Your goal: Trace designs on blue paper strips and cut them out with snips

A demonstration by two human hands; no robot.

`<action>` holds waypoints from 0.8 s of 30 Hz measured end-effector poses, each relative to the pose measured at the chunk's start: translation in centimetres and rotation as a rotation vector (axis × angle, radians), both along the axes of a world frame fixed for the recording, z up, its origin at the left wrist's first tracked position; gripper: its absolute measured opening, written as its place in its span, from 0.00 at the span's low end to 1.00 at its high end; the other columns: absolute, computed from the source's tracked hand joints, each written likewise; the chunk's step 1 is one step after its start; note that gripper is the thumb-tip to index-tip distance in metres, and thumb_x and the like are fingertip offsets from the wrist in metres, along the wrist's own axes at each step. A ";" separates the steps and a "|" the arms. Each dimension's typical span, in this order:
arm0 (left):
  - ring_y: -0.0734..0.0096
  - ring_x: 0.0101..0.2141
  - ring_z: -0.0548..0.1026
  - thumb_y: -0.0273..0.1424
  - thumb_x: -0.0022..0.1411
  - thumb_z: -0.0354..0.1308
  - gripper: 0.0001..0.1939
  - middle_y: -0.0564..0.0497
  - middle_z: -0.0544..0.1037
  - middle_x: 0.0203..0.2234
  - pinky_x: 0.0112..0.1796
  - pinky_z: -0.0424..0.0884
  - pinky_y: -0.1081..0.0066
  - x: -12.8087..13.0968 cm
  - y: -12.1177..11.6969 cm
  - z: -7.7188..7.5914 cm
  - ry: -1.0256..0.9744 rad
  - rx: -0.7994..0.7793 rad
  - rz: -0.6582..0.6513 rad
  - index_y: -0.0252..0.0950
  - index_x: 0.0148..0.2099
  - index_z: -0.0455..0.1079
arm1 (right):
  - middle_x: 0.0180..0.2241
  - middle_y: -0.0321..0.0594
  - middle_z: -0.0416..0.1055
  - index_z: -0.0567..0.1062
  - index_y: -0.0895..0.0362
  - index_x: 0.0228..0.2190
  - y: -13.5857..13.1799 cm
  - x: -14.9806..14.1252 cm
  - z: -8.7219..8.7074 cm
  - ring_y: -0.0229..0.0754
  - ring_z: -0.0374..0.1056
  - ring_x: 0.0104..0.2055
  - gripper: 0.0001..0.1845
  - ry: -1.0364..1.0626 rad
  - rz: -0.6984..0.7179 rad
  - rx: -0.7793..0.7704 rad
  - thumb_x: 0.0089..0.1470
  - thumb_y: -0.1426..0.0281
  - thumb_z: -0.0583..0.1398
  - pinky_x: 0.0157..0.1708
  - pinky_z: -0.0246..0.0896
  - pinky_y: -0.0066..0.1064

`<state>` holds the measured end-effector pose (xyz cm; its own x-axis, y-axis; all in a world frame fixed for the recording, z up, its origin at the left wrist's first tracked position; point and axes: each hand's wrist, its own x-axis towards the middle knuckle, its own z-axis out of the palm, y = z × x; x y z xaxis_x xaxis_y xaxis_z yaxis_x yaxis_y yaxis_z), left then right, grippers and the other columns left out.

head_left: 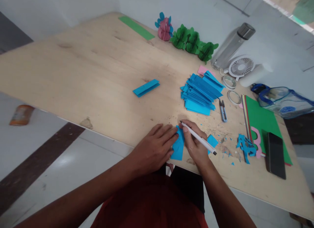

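Observation:
My left hand (155,146) lies flat with fingers stretched out, pressing down a folded blue paper piece (178,147) at the table's near edge. My right hand (195,143) is closed around a white pen (200,139), its tip touching the top of that blue piece. A stack of folded blue paper strips (200,92) lies beyond my hands. One single folded blue strip (146,87) rests alone to the left.
Small snips (223,110), two tape rolls (231,89), green and coloured sheets (263,121), a black phone (276,154), blue cut scraps (245,146), a white fan (241,67), a metal bottle (232,44), a clear pouch (284,102) and green and pink paper figures (186,38) sit on the wooden table (85,67).

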<state>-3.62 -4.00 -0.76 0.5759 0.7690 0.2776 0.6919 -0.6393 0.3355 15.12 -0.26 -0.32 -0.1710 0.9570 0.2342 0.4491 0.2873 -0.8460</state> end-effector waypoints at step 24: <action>0.51 0.62 0.63 0.31 0.68 0.48 0.23 0.40 0.68 0.62 0.61 0.57 0.47 -0.1 0.2 -0.7 -0.033 -0.028 -0.031 0.32 0.62 0.65 | 0.44 0.40 0.78 0.76 0.49 0.46 0.1 0.2 -0.3 0.45 0.75 0.47 0.13 0.028 0.051 0.009 0.64 0.64 0.56 0.47 0.71 0.40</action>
